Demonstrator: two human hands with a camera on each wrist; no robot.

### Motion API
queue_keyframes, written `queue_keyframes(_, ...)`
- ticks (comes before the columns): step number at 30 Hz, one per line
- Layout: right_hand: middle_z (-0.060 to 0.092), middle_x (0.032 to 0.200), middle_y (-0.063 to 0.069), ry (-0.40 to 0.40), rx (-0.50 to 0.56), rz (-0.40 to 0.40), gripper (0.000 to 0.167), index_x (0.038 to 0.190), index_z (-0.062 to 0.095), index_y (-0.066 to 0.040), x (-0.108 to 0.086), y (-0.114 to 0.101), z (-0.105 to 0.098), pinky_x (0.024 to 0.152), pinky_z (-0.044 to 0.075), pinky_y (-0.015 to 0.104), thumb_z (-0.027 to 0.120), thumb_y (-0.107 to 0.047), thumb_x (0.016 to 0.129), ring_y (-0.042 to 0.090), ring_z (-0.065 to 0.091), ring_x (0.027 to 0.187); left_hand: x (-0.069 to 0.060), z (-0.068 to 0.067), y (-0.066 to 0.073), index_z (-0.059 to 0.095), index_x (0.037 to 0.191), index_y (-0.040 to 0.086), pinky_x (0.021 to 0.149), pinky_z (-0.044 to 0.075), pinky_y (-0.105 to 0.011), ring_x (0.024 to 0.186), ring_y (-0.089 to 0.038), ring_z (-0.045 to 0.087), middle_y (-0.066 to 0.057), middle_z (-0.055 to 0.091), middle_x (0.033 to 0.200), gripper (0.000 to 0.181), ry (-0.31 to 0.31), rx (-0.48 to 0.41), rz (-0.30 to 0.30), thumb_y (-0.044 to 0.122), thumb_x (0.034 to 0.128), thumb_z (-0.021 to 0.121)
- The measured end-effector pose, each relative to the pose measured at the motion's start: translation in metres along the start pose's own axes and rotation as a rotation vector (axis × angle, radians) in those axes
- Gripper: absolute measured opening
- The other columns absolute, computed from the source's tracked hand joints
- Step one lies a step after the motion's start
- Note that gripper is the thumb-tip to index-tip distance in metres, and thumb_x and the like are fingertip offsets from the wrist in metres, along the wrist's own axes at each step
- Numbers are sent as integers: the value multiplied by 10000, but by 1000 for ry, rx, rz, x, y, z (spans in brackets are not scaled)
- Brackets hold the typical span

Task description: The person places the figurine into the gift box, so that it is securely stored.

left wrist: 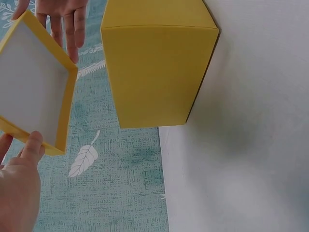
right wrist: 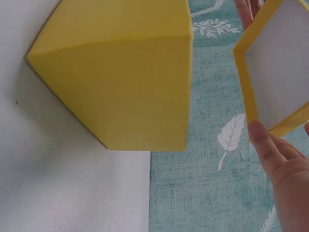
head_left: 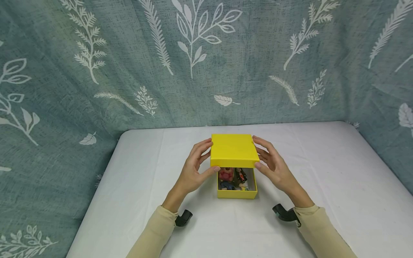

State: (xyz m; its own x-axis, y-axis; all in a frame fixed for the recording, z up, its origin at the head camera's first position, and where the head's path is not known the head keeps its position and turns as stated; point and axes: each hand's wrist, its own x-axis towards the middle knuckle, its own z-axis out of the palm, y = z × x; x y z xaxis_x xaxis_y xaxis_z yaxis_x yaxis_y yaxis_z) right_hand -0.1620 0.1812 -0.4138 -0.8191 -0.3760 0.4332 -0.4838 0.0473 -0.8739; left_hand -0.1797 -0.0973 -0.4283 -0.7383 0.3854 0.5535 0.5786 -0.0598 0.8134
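A yellow box lid (head_left: 233,148) is held above a yellow box (head_left: 237,194) on the table. My left hand (head_left: 193,170) grips the lid's left side, thumb at the front corner. On the opposite side my right hand (head_left: 277,172) holds it the same way. Both wrist views show the lid's white inside (left wrist: 31,77), raised apart from the box wall (right wrist: 130,96). Several small toy figures lie in the box, among them a pinkish-red figure (head_left: 226,175) and a dark one (head_left: 240,175). The lid hides the back of the box.
The box stands on a white-covered table (head_left: 145,172). Behind it and along the sides hangs a blue-green curtain (head_left: 193,96) with white leaf prints. A black wrist mount (head_left: 184,218) sticks out by the left cuff, another black mount (head_left: 285,214) by the right.
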Motion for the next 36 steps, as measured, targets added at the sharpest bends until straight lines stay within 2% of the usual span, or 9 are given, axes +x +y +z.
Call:
queue_keyframes(5,141,1610,226,-26,-48,-8,627,1540,235,-35,-1,2,-1,1098,343,153,481,66,972,76,342,1421,-1,-1,-2,416,1417,-13,1138,364,-330,1429,-280,334,-149,289,1538,605,-2,-2,9,77,893,705)
queue_keyframes(10,128,1625,177,-39,-128,-8,659,1539,261,-47,0,5,-1,1089,317,113,532,69,949,59,283,1447,-2,0,-2,437,1391,11,1137,367,-324,1451,-244,310,-120,270,1561,581,-21,-1,-18,80,885,714)
queue_keyframes(16,111,1646,81,-66,-226,40,722,1551,254,-91,-1,6,-3,1084,330,114,611,8,931,212,253,1475,1,0,23,421,1364,-72,1131,373,-381,1463,-308,284,-215,258,1560,599,-50,35,-90,-50,843,716)
queue_keyframes(18,105,1648,49,-86,-271,59,736,1555,251,-108,-1,6,-5,1085,350,137,631,-26,930,251,260,1472,2,-1,30,420,1358,-97,1112,393,-413,1448,-348,300,-250,274,1544,610,-63,73,-88,-59,831,724)
queue_keyframes(22,86,1651,22,-129,-352,83,761,1558,249,-123,-2,4,-7,1092,369,177,665,-79,922,290,262,1470,4,-4,34,434,1355,-103,1068,435,-447,1417,-385,336,-276,321,1512,628,-81,140,-79,-47,814,747)
queue_keyframes(27,68,1654,22,-150,-413,101,803,1558,252,-130,-2,2,-8,1119,378,311,710,-126,897,318,238,1477,4,-3,31,439,1369,-94,1070,434,-465,1407,-379,351,-275,341,1494,647,-94,178,-77,-30,810,758)
queue_keyframes(30,66,1654,27,-156,-431,107,813,1555,263,-127,-3,2,-8,1104,371,429,727,-143,887,333,233,1478,2,-3,19,444,1389,-60,1075,432,-462,1402,-368,362,-250,346,1501,671,-91,207,-75,-12,804,771)
queue_keyframes(34,67,1654,29,-162,-446,119,805,1551,275,-127,-3,3,-8,1099,368,446,730,-165,888,329,238,1478,-1,-4,1,448,1422,12,1082,434,-430,1401,-326,378,-183,349,1521,710,-89,249,-74,36,800,791)
queue_keyframes(36,72,1653,42,-163,-458,119,801,1550,278,-124,-3,3,-7,1094,371,452,729,-176,890,337,243,1474,-2,-4,-2,451,1431,51,1085,435,-399,1400,-293,386,-145,353,1525,711,-95,266,-73,75,808,794)
